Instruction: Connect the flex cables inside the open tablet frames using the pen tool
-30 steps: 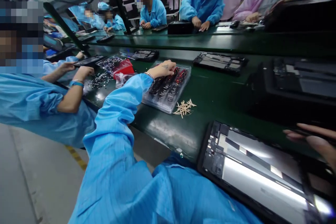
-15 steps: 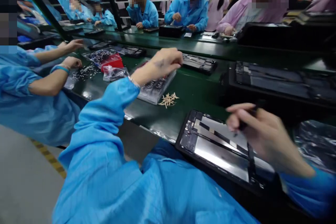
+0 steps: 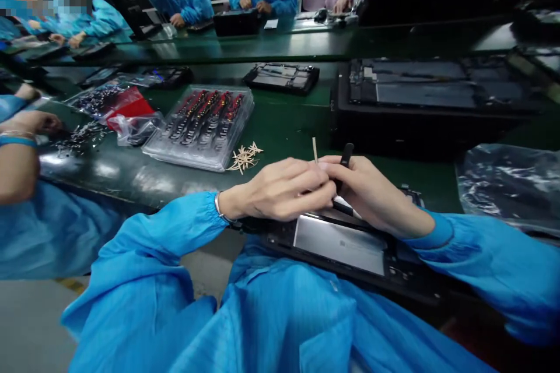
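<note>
Where the head view shows the device (image 3: pixel 339 242), just below the centre of the frame, it lies open with its silvery inside exposed, so it seems unfinished; closing it up is not done, and whether any small part under the hands is already in place cannot be told. The left hand (image 3: pixel 284 189) is curled over it, fingers together and bent inward, their tips meeting the right hand (image 3: pixel 376 195); what they grip is hidden. The right hand pinches a black tool (image 3: pixel 347 154) that stands up between thumb and fingers. One pale strip (image 3: pixel 315 150) rises where the hands meet, and which of them holds it is unclear. Counted: one strip at the hands, one tool, one device beneath them, a second device (image 3: pixel 282 77) at upper centre, and a third device (image 3: pixel 420 90) at upper right on a black stack (image 3: pixel 398 128). Left of centre is one visible tray top (image 3: pixel 188 157) with four rows of red and black parts (image 3: pixel 212 111); just beside it lies one pile (image 3: pixel 245 157) of pale strips, too tangled to count. One red packet (image 3: pixel 131 108) is at upper left, one clear bag (image 3: pixel 510 180) at the right edge.
</note>
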A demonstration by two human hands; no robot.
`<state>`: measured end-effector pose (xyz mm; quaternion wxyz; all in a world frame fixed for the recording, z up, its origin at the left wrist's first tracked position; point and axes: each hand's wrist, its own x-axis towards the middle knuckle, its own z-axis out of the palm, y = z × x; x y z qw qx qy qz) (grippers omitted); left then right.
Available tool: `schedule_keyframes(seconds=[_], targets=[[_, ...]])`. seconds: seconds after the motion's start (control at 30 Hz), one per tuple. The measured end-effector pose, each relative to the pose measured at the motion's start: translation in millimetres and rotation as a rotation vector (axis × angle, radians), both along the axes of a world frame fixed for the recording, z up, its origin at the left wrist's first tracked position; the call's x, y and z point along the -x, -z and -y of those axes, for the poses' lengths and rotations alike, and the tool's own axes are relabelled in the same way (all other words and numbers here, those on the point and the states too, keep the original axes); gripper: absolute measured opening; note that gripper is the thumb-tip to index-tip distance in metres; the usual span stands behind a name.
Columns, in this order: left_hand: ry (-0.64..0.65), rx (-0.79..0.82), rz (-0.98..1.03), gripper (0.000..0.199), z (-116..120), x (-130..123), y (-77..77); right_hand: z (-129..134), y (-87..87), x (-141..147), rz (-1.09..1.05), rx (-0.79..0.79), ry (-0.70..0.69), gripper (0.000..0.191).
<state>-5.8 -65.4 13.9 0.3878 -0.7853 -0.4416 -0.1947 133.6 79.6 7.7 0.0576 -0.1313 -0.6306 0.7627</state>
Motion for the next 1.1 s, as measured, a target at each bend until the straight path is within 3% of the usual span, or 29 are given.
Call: schedule_keyframes(seconds=[0.13,0.2,0.3,0.47,0.57,0.67,0.83,1.0,1.1], targets=[[-0.221,0.043,0.225,0.02,1.1,0.7,4.1,-1.7,4.1,1.4,-0.017,-0.155,-0.043,0.03],[-0.258,0.09,0.253,0.02,2.3,1.9,6.1,-1.4,5.0,1.5,-0.001,-0.22,-0.044,0.033],[-0.26,0.153,0.359,0.017,1.9,4.3,8.8,-1.3,7.2,0.8,0.021,-0.263,-0.057,0.037],[-0.168,0.226,0.764,0.006,-2.7,6.9,7.8,-2.7,10.5,-1.6,0.035,-0.292,-0.059,0.034],[-0.18,0.238,0.847,0.008,-4.0,6.8,5.5,-2.1,8.4,-2.8,0.018,-0.33,-0.018,0.029],[-0.251,0.218,0.734,0.01,-3.2,5.9,5.4,0.3,3.7,-3.9,0.008,-0.403,0.039,0.026],[-0.331,0.198,0.302,0.02,3.6,3.5,2.7,1.5,0.4,-5.9,-0.078,-0.619,0.122,0.019],[-0.407,0.282,0.138,0.025,10.1,-5.9,-5.3,0.0,3.7,-6.8,-0.196,-0.841,0.114,0.017],[-0.394,0.256,0.091,0.027,10.4,-6.9,-6.7,-0.6,5.2,-8.4,-0.219,-0.89,0.072,0.017]])
